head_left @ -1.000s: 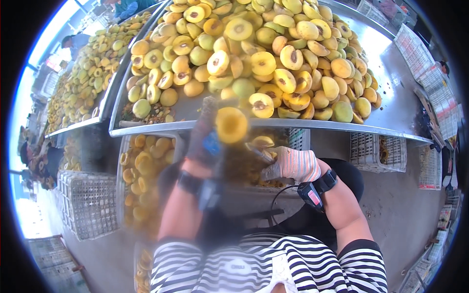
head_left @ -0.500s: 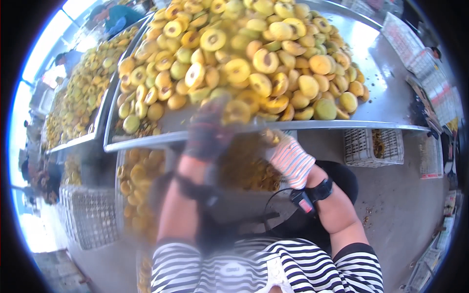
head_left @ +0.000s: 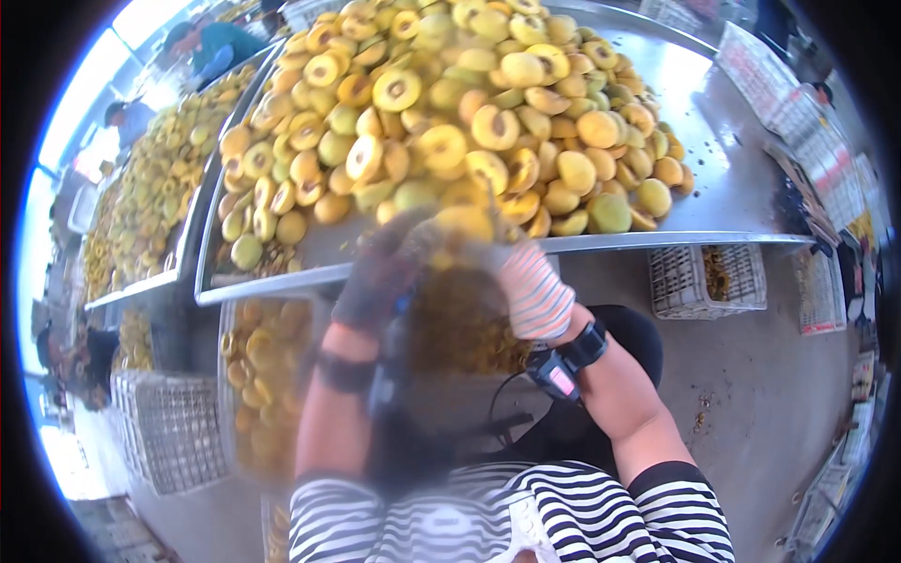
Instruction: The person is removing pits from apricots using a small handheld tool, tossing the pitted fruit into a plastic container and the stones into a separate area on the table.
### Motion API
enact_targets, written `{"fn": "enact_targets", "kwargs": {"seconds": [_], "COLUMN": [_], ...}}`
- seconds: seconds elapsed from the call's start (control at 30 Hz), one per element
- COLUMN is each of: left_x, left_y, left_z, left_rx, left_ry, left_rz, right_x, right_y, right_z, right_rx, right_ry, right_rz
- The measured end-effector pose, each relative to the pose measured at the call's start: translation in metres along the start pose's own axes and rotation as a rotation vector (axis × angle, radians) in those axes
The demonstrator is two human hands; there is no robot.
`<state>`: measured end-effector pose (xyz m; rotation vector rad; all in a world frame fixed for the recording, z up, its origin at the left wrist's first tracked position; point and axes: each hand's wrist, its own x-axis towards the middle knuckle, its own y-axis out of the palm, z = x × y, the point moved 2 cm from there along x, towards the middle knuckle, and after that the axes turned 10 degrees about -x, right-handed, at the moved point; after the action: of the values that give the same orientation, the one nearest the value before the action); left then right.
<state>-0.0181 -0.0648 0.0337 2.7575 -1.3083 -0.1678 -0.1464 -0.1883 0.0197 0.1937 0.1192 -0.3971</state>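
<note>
A large heap of halved yellow peaches (head_left: 441, 145), some with dark pits or hollows showing, lies on a metal table (head_left: 741, 188). At the table's near edge my left hand (head_left: 385, 272), in a dark glove, is closed around a peach half (head_left: 465, 223); a smear in the picture blurs both. My right hand (head_left: 535, 291), in a white glove with coloured stripes, is closed just to the right of that peach half. Something thin seems to rise from its fingertips, too blurred to name.
Beneath the table, a crate (head_left: 267, 352) of peach halves stands at left and a white crate (head_left: 709, 281) with scraps at right. Another peach-covered table (head_left: 155, 206) is at far left, with people beyond it. Stacked crates (head_left: 798, 122) line the right side.
My right hand has risen and come closer to the left hand, meeting it at the peach half. My left hand remains near the table edge. The view has shifted slightly.
</note>
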Motion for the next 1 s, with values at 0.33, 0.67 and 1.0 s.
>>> {"fn": "enact_targets", "kwargs": {"seconds": [0.33,0.67,1.0], "left_x": [-0.027,-0.024,-0.029], "left_y": [-0.012,-0.033,-0.045], "left_z": [-0.005,0.007,0.009], "left_rx": [0.694,-0.223,0.082], "left_ry": [0.934,0.397,0.481], "left_rz": [0.005,-0.176,-0.26], "right_x": [0.004,0.013,0.013], "right_y": [0.047,0.071,0.058], "right_z": [0.003,-0.007,-0.008], "right_rx": [0.375,0.355,-1.16], "right_ry": [0.306,0.29,-0.52], "right_rz": [0.199,0.181,-0.118]}}
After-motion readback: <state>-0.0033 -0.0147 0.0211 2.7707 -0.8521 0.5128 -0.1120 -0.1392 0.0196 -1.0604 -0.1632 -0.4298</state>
